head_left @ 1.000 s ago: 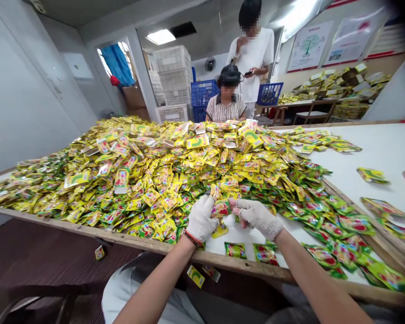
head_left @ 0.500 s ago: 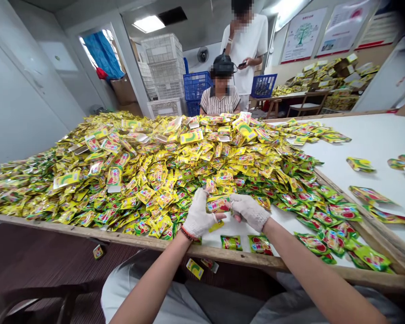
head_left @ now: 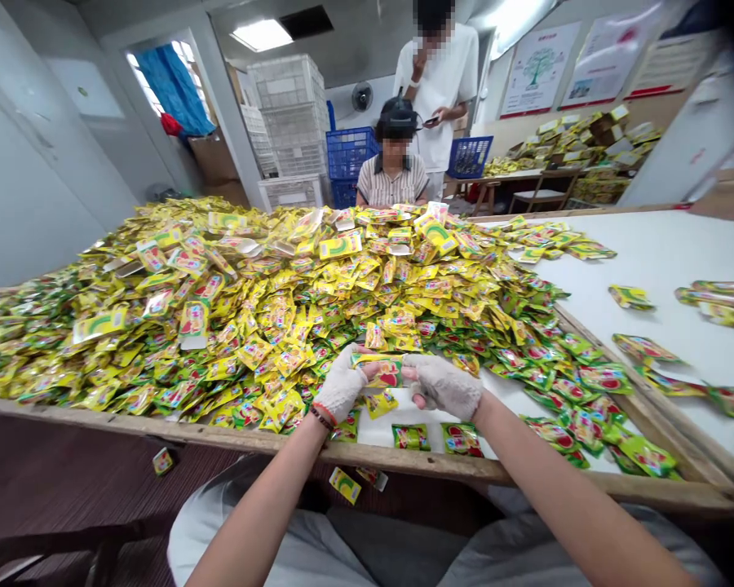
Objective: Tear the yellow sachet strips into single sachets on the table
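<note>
Between my two gloved hands is a small yellow-and-green packet (head_left: 386,373) with a red picture on its face. My left hand (head_left: 341,383) is closed on its left end, thumb across the front. The right end is pinched in the fingers of my right hand (head_left: 445,385). Both hands wear white fingerless gloves, so the fingertips are bare. Just under the held packet a yellow packet (head_left: 380,403) lies on the white table top. Nearer the front rail are a green packet (head_left: 410,437) and another green packet (head_left: 462,439), side by side.
A large heap of packets (head_left: 269,302) covers the table's left and middle. A wooden rail (head_left: 250,438) edges the front, and a wooden divider (head_left: 642,391) runs on the right. Across the table sits a person (head_left: 392,175); another person (head_left: 437,90) stands behind. White crates (head_left: 290,114) are stacked behind.
The held packet has turned so more of its red-pictured face shows. My left hand has shifted its hold, its thumb now on the front. The whole view has swung slightly.
</note>
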The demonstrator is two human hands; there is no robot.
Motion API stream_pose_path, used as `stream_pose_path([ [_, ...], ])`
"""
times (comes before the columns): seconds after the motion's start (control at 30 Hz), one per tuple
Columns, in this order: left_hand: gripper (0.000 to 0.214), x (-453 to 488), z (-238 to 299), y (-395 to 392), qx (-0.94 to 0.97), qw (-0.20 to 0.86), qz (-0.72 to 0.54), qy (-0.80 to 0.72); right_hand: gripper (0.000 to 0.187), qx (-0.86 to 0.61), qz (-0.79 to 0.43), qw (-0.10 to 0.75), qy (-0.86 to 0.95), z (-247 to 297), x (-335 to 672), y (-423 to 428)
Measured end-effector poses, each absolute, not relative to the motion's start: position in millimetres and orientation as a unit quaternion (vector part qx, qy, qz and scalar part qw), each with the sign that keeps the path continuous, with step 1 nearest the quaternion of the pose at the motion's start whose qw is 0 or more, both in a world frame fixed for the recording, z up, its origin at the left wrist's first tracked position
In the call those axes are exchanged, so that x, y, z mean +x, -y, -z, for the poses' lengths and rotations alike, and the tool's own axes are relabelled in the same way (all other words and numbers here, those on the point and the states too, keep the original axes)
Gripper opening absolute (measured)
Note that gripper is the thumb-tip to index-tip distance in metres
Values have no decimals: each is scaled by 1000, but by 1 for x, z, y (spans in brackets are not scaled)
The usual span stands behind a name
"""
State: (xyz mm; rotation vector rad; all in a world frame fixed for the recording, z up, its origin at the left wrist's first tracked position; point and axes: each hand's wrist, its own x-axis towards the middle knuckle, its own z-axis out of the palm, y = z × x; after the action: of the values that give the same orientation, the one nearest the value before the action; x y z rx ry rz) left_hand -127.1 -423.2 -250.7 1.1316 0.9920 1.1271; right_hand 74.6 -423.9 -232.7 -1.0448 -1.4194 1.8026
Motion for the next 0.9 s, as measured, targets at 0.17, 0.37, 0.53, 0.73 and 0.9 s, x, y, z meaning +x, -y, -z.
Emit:
stream_pose_path([
  [0.17,49,-121,252,417,498,555,-489,-452,30,-484,-550,357,579,242,64,416],
  [0.37,51,-131,239,400,515,500,-515,-468,29,-472,-474,551,498,216,110,408],
  [0.53,23,-142,239,391,626,319,-453,-549,27,-398,-466,672,417,198,150,402],
  [0.73,10,-112,239,395,766,197,-366,-490,17,-625,-245,257,695,227,129,390],
  [0.9,8,-110,242,383,757,73,-362,-539,28,-643,-200,205,710,247,127,386],
])
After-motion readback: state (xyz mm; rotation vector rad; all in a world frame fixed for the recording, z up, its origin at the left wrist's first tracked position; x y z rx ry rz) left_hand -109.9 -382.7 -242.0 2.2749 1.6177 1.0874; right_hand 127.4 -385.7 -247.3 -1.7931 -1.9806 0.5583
